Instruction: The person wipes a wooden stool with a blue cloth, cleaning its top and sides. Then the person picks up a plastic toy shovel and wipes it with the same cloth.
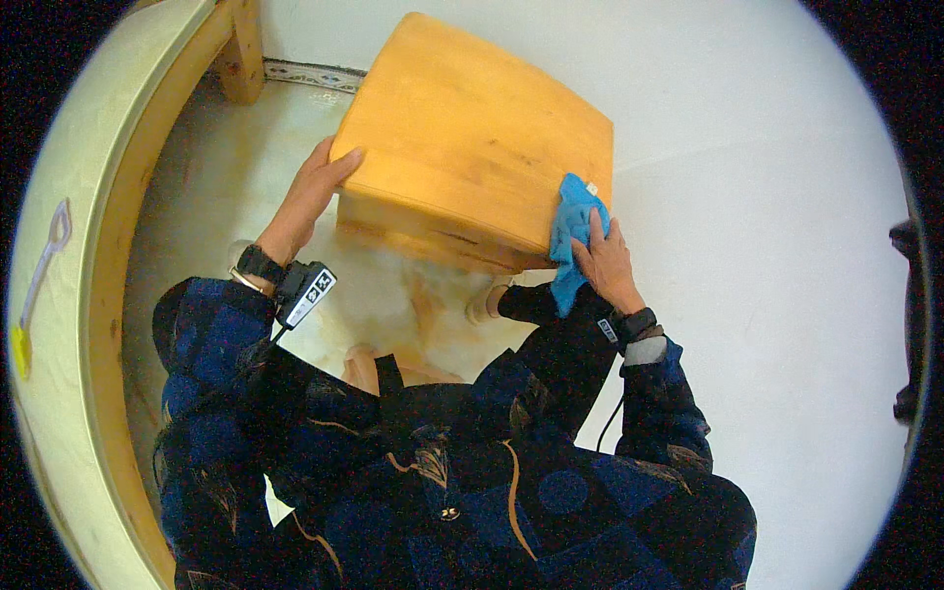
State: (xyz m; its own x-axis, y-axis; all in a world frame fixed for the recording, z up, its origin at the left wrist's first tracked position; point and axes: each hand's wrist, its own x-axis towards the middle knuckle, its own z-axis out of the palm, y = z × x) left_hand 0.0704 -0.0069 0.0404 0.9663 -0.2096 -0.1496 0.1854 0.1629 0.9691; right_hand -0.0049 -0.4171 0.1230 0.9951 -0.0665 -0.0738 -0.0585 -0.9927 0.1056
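Observation:
A wooden box-like piece of furniture (472, 125), perhaps a stool or small cabinet, stands in front of me with its broad orange-yellow top facing up. My left hand (317, 184) grips its left edge, the thumb lying over the top. On the near right corner, a blue cloth (571, 228) is draped over the edge and hangs down. My right hand (606, 258) presses the cloth against that corner with its fingers spread over it. Dark marks show on the wood near the cloth. The underside of the box is hidden.
At the left curves a table or bed edge with a wooden frame (110, 295) and a wooden leg (242, 59). A purple and yellow toy shovel (44, 273) lies on it. A white wall (759, 221) rises close on the right. The floor (243, 162) is marbled tile.

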